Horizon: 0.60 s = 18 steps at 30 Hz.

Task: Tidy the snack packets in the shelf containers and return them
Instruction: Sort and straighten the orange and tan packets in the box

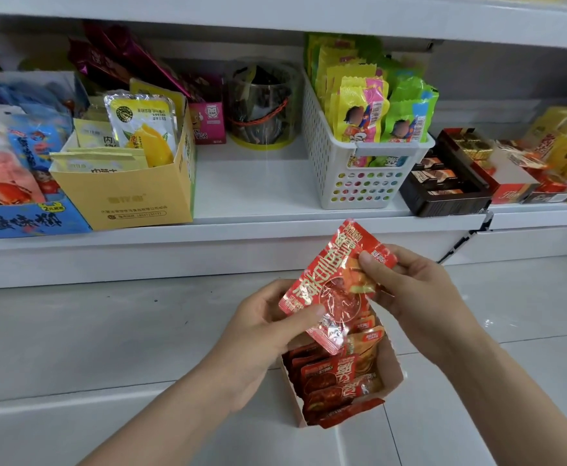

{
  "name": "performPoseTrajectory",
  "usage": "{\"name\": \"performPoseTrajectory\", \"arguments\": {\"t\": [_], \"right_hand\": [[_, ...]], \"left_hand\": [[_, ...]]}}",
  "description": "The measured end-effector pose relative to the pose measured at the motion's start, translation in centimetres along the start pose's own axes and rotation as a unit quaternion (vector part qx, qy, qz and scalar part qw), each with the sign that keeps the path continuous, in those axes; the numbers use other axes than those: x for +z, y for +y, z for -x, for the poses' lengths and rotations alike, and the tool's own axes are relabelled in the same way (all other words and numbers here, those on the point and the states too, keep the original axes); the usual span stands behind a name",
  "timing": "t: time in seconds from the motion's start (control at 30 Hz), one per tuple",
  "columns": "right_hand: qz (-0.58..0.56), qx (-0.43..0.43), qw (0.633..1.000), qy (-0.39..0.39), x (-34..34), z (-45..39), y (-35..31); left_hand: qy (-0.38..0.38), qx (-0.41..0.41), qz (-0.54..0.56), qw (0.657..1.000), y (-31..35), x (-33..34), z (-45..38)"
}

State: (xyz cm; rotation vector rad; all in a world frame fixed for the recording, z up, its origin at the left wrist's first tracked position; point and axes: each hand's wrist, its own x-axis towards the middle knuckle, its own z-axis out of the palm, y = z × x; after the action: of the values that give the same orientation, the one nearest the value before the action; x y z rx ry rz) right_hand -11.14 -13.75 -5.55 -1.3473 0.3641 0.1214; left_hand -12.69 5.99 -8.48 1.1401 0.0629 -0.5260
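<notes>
A shiny red snack packet [334, 287] is held up in front of the shelf edge by both hands. My left hand [268, 324] pinches its lower left corner between thumb and fingers. My right hand [406, 284] pinches its upper right side. Directly below stands an open cardboard box [393, 371] on the floor, filled with several more red packets [329, 381] standing in rows.
The white shelf [258, 193] has a bare gap between a yellow carton [134, 196] of mango packets and a white perforated basket [359, 183] of yellow and green packets. A clear tub [263, 105] stands behind the gap. Dark and red boxes sit at right.
</notes>
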Motion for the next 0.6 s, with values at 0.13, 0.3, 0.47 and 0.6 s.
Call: {"name": "performPoseTrajectory", "arguments": {"t": [0.13, 0.3, 0.47, 0.6], "right_hand": [[-0.068, 0.025, 0.997, 0.020, 1.5, 0.3, 1.1], [-0.132, 0.101, 0.984, -0.067, 2.0, 0.5, 0.9], [-0.070, 0.061, 0.991, -0.093, 1.1, 0.6, 0.0], [0.011, 0.035, 0.996, -0.083, 1.1, 0.9, 0.9]], "left_hand": [[0.149, 0.189, -0.174, 0.955, -0.7, 1.3, -0.1], [0.091, 0.513, -0.526, 0.672, 0.0, 0.1, -1.0], [0.042, 0.492, -0.606, 0.623, -0.7, -0.8, -0.2], [0.024, 0.509, -0.629, 0.587, -0.5, -1.0, -0.2]]}}
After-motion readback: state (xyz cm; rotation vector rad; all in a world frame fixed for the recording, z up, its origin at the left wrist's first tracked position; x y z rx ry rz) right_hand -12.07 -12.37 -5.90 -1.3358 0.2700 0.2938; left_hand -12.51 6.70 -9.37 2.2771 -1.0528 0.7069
